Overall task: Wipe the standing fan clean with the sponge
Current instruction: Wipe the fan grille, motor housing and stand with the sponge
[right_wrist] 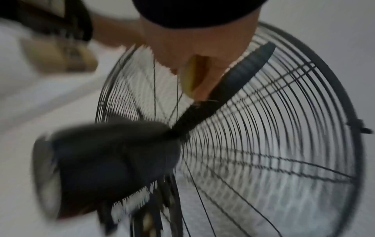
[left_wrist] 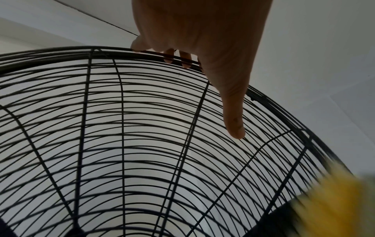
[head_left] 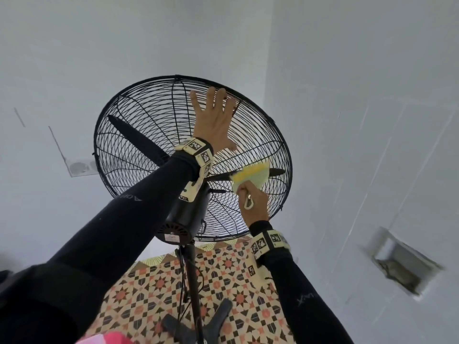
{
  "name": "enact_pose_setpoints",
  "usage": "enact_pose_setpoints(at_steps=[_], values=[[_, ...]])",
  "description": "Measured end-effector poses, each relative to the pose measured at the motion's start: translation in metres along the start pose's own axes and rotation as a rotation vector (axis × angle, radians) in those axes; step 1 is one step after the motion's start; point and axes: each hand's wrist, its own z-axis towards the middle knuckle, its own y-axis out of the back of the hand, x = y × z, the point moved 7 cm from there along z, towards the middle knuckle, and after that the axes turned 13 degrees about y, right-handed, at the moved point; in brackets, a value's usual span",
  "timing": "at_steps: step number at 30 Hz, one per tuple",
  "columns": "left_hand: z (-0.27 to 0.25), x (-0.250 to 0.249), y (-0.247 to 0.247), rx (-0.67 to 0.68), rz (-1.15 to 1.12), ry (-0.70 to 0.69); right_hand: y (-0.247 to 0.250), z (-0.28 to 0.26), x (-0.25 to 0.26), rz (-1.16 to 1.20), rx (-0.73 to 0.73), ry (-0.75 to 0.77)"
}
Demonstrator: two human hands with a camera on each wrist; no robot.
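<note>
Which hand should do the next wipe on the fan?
Probably the right hand: it already grips the sponge against the back of the fan cage. The left hand lies spread flat on the cage near the top rim, seemingly steadying it, and holds no sponge.

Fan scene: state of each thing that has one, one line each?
Standing fan: upright on its stand, head tilted.
Fan blades: not spinning, sharp in the head view.
Grille: closed around the blades.
Sponge: held against the back of the grille.
Left hand: open, spread flat on the grille.
Right hand: grips the sponge.
</note>
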Motion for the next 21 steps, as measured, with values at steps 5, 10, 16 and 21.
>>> enact_pose_setpoints(at_steps=[5,10,16,21], values=[[0.000,0.002,0.004,-0.001,-0.064,0.045,0.002,-0.022,-0.026,-0.008,-0.057,-0.226],[0.003,0.001,0.000,-0.014,-0.077,0.031,0.023,0.024,0.019,0.011,-0.161,0.111],[0.003,0.001,0.004,-0.018,-0.105,0.057,0.029,-0.010,-0.040,-0.048,-0.122,-0.250],[0.003,0.002,0.004,-0.044,-0.124,0.041,0.059,0.031,0.018,-0.024,-0.206,0.150]])
